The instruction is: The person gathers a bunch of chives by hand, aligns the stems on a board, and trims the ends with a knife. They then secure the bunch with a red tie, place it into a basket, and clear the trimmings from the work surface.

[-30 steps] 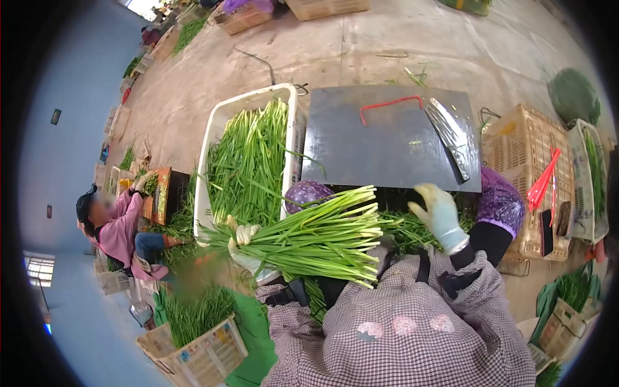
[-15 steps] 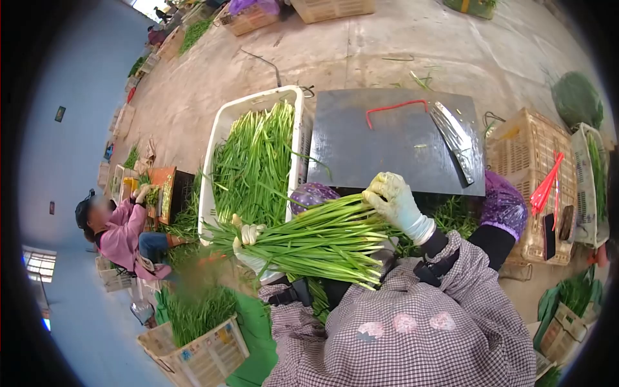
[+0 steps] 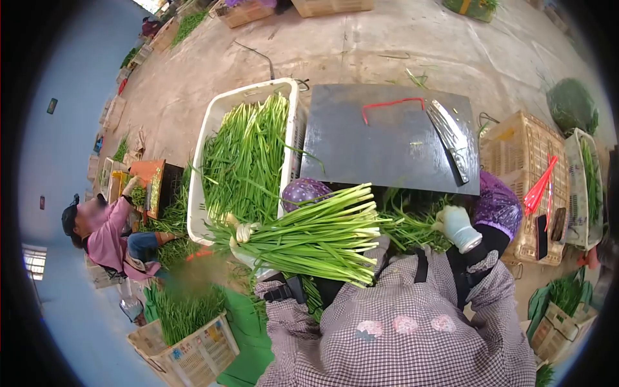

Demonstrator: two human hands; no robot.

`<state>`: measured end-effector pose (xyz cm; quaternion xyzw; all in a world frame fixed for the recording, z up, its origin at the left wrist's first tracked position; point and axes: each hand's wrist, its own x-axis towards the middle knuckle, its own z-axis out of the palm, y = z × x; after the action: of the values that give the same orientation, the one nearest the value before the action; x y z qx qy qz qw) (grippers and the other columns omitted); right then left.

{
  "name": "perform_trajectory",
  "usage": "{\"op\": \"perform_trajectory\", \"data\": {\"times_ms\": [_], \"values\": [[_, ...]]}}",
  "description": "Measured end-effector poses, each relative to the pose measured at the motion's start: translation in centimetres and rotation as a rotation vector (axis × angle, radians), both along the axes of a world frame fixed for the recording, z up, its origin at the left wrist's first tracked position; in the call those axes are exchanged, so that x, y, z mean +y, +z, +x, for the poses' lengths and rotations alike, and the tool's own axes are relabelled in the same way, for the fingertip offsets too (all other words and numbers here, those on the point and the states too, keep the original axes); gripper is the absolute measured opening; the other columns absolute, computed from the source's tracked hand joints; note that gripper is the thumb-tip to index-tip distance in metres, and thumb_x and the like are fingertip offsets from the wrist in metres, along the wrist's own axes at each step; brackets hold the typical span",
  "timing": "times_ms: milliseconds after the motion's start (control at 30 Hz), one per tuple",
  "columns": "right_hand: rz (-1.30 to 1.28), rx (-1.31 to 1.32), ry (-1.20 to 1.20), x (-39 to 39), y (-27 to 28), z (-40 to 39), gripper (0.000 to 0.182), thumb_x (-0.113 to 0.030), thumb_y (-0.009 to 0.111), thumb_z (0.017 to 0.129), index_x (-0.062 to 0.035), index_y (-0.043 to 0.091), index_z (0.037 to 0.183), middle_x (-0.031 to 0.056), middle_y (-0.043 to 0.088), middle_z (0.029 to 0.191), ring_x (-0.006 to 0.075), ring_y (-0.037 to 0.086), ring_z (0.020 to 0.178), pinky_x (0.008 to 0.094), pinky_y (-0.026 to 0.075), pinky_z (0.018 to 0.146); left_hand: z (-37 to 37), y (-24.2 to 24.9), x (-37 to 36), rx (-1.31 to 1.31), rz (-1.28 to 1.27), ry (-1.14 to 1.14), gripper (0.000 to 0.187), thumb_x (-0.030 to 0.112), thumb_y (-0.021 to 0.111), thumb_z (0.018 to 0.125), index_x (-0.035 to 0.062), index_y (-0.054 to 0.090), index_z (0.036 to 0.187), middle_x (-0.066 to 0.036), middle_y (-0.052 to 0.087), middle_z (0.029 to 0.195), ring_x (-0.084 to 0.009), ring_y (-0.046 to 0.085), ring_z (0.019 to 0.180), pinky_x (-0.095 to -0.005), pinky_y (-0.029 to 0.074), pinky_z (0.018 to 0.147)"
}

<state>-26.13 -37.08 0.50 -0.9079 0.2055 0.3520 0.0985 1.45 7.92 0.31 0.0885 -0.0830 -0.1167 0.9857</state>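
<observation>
A loose bunch of long green stalks [image 3: 316, 238] with pale ends lies across my lap, the pale ends to the right. My left hand [image 3: 244, 240], in a white glove, is wrapped round its leafy left part. My right hand [image 3: 456, 227], gloved too, is at the right beside a heap of loose greens [image 3: 412, 229] under the board's near edge; its fingertips are on or among those greens, and what they hold cannot be made out. Ahead is a dark board [image 3: 387, 142] bearing a red tie [image 3: 393, 100] and a large blade [image 3: 449, 138].
Left of the board is a white crate [image 3: 198, 155] full of greens. A tan crate [image 3: 525, 168] at the right bears red strips [image 3: 540, 187]. A co-worker [image 3: 116, 238] sits at the far left. Another filled crate [image 3: 193, 355] stands at the lower left.
My right hand has left the bunch's pale ends and moved right and down to the loose greens. My left hand still holds the bunch. The view has shifted slightly.
</observation>
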Motion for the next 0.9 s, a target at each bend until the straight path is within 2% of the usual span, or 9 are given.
{"op": "perform_trajectory", "data": {"times_ms": [100,167,200,267,400,467,633,800,900], "values": [[0.463,-0.728,-0.167,3.0,-0.5,0.0,0.06,-0.055,0.066,0.098,-0.0093,0.069,0.137,0.0185,0.069,0.135,0.0347,0.067,0.122,0.0446,0.053,0.105,0.1,-0.2,-0.6,0.026,-0.041,0.017,0.066,0.017,0.061,0.099,0.001,0.039,0.159,0.005,0.043,0.079,-0.0113,0.047,0.077,-0.0334,0.046,0.092],[1.089,-0.732,-0.403,6.3,2.4,3.8,0.049,-0.039,0.067,0.102,-0.0048,0.065,0.138,0.0161,0.067,0.137,0.0268,0.064,0.128,0.0351,0.05,0.109,0.1,-0.3,-0.8,-0.014,-0.019,-0.008,0.066,0.017,0.061,0.099,0.0014,0.04,0.159,0.005,0.046,0.079,-0.0112,0.048,0.076,-0.0329,0.045,0.091],[0.99,-0.924,-0.142,7.8,2.4,5.2,0.04,-0.029,0.067,0.103,-0.0014,0.066,0.132,0.0146,0.069,0.128,0.0222,0.067,0.12,0.0323,0.052,0.105,0.3,-0.2,-0.9,-0.059,0.002,-0.031,0.065,0.017,0.062,0.099,0.0017,0.041,0.159,0.005,0.048,0.079,-0.011,0.048,0.075,-0.0325,0.045,0.09],[1.262,-0.835,-0.583,10.0,3.4,7.0,0.029,-0.02,0.065,0.102,-0.0018,0.068,0.124,0.0119,0.07,0.117,0.0211,0.068,0.111,0.0327,0.055,0.098,0.2,0.5,-1.1,-0.039,-0.003,-0.024,0.065,0.016,0.062,0.099,0.0015,0.041,0.158,0.005,0.05,0.08,-0.0108,0.049,0.075,-0.0328,0.045,0.087],[0.444,-1.258,0.118,8.2,1.0,6.6,0.013,-0.01,0.062,0.101,-0.0047,0.071,0.109,0.0071,0.069,0.1,0.016,0.067,0.091,0.0297,0.055,0.078,-0.1,0.4,-0.8,-0.011,0.03,0.086,0.064,0.018,0.061,0.1,-0.0049,0.041,0.156,0.007,0.045,0.081,-0.0093,0.046,0.077,-0.0324,0.042,0.085],[1.029,-0.951,-0.712,7.0,1.9,4.4,0.027,-0.026,0.063,0.103,-0.0033,0.071,0.091,0.0085,0.07,0.09,0.022,0.068,0.08,0.0336,0.057,0.072,-0.1,-0.2,-0.3,0.006,-0.024,0.09,0.064,0.018,0.06,0.101,-0.0046,0.041,0.157,0.007,0.045,0.081,-0.0093,0.047,0.077,-0.0323,0.042,0.086],[0.08,0.138,-0.067,1.5,-0.7,-0.1,0.07,-0.062,0.07,0.092,-0.0037,0.071,0.131,0.0178,0.074,0.125,0.0323,0.071,0.118,0.041,0.056,0.099,0.2,-0.4,-0.4,0.004,0.009,0.077,0.06,0.016,0.061,0.1,-0.0012,0.044,0.155,0.005,0.049,0.079,-0.0101,0.049,0.074,-0.0321,0.046,0.085],[1.175,-0.885,-0.533,8.5,3.6,6.3,0.047,-0.039,0.071,0.098,-0.0022,0.07,0.127,0.0154,0.07,0.127,0.0305,0.067,0.12,0.0348,0.051,0.104,0.1,0.4,-1.4,-0.008,-0.038,0.033,0.061,0.016,0.059,0.1,-0.0014,0.042,0.157,0.005,0.049,0.079,-0.0103,0.05,0.075,-0.0315,0.045,0.086],[1.103,-1.025,-0.489,10.7,2.9,9.3,0.02,-0.016,0.072,0.094,0.0001,0.069,0.106,0.0112,0.067,0.098,0.0231,0.065,0.093,0.0355,0.053,0.087,0.6,0.0,-0.8,-0.029,-0.023,0.029,0.062,0.016,0.059,0.1,-0.0014,0.041,0.157,0.005,0.05,0.081,-0.0105,0.051,0.076,-0.0331,0.046,0.087]]}}
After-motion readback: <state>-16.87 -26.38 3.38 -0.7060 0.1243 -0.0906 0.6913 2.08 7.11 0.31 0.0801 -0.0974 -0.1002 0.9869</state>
